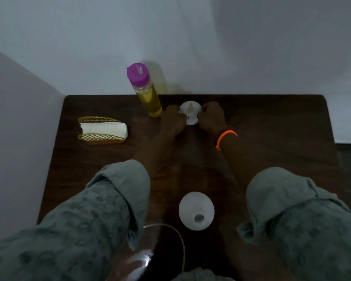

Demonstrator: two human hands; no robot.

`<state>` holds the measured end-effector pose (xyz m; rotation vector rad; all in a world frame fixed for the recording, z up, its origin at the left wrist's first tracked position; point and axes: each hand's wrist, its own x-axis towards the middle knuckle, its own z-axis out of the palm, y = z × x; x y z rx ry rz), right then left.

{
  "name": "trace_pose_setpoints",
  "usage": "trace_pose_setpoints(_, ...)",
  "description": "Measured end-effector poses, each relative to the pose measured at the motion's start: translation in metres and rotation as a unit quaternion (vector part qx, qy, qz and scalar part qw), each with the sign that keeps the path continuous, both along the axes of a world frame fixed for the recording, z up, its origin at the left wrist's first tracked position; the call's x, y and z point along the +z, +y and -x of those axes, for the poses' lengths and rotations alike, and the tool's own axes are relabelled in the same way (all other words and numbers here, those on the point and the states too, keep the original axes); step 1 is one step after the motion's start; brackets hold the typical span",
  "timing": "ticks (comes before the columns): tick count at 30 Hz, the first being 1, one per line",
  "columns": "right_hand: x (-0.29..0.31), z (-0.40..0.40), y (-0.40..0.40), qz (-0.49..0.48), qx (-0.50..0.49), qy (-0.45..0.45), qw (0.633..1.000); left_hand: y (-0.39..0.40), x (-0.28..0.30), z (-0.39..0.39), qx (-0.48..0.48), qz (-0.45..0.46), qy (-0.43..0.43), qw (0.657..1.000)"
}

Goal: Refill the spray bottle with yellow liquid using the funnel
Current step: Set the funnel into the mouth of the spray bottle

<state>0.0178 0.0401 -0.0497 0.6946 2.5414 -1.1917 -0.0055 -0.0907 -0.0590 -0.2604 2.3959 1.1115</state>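
The dark worktop (272, 118) butts against a wall at its far edge and another wall on its left; its right side lies bare and open. Near the far edge, both hands close on a white funnel (190, 112) that sits inverted, spout up: the left hand (173, 118) and right hand (211, 116) have fingers pinching its rim from either side. Just left stands the bottle (148, 98) of yellow liquid with a purple cap (137, 73), almost touching the left hand. A napkin holder (101, 128) sits well apart, towards the left wall. Near the front edge stands the white spray bottle (196, 210), neck open, between the sleeves. In the dim light the fingertips are hard to make out; a tube (176, 236), possibly the sprayer's, curves off the bottom.
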Motion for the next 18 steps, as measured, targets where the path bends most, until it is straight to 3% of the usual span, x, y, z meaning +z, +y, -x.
trace_pose_setpoints(4, 0.018, -0.018, 0.002, 0.02, -0.023, -0.012, 0.999, 0.001, 0.016, -0.016, 0.018, -0.013, 0.003, 1.0)
trace_pose_setpoints(18, 0.107, -0.157, -0.02, 0.122, -0.157, 0.196, 0.96, -0.03, 0.09, -0.13, 0.043, -0.163, 0.076, 0.983)
